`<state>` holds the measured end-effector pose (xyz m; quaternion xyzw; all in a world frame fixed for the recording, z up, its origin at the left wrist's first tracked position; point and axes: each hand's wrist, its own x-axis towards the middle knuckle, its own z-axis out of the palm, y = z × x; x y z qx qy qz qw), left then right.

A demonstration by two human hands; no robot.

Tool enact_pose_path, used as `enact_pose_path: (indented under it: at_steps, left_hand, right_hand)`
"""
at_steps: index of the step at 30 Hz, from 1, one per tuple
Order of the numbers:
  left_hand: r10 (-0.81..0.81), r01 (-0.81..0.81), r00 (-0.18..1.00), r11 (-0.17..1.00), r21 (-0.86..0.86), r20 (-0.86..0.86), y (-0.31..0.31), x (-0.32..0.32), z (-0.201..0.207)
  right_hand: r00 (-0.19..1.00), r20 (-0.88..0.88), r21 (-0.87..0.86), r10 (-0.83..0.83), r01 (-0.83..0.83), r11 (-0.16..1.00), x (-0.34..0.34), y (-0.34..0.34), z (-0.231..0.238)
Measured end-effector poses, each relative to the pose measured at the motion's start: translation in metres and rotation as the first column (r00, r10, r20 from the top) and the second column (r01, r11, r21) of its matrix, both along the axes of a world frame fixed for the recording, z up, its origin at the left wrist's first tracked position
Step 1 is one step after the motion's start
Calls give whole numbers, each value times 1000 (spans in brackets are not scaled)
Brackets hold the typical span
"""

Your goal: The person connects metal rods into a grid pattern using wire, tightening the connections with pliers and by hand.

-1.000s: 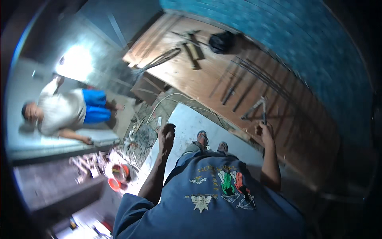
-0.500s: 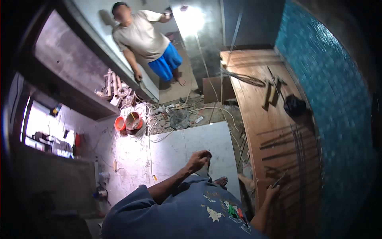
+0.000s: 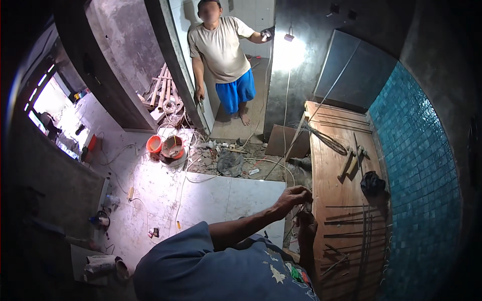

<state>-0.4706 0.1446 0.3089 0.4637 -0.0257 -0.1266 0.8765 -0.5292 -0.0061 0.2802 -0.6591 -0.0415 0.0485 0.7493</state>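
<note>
My left hand [image 3: 292,199] is raised over the edge of the wooden board, its fingers bent and pressed together. Just below it is my right hand [image 3: 307,226], fingers curled and pointing up. The two hands meet around something small and dark that I cannot make out. Beside them on the board [image 3: 321,188] lie several thin dark metal rods [image 3: 346,221], some crossing others. Short rod pieces [image 3: 335,259] lie nearer to me. Farther up the board are two tools with wooden handles [image 3: 346,166], a black plastic bag [image 3: 372,184] and a loop of wire [image 3: 327,140].
A person in a light shirt [image 3: 221,52] stands in the far doorway. Rubble [image 3: 206,159] and two orange buckets [image 3: 172,148] lie ahead. Cables [image 3: 182,193] cross the white tiled floor [image 3: 211,200]. A blue-green mosaic wall [image 3: 422,150] borders the board's right side.
My view has tilted up. My right hand has come in from over the board, where it held a thin tool, to meet my left hand. My left hand has moved right.
</note>
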Motion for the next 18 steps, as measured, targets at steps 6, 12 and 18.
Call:
enact_pose_path:
  at_steps: [6,12,18]
  left_hand:
    - [92,-136,891,988,-67,-444,69,-25,-24]
    - [233,-257,842,966,18,-486,120,-41,-45]
    - [312,-258,936,923,286,-162,144,-33,-81]
  right_hand:
    - [993,62,-352,103,-75,933,-1,26,11]
    - [957,-70,-362,282,-288,887,-13,39,-7]
    - [964,-100,-482,246,-263,836,-19,56,-8]
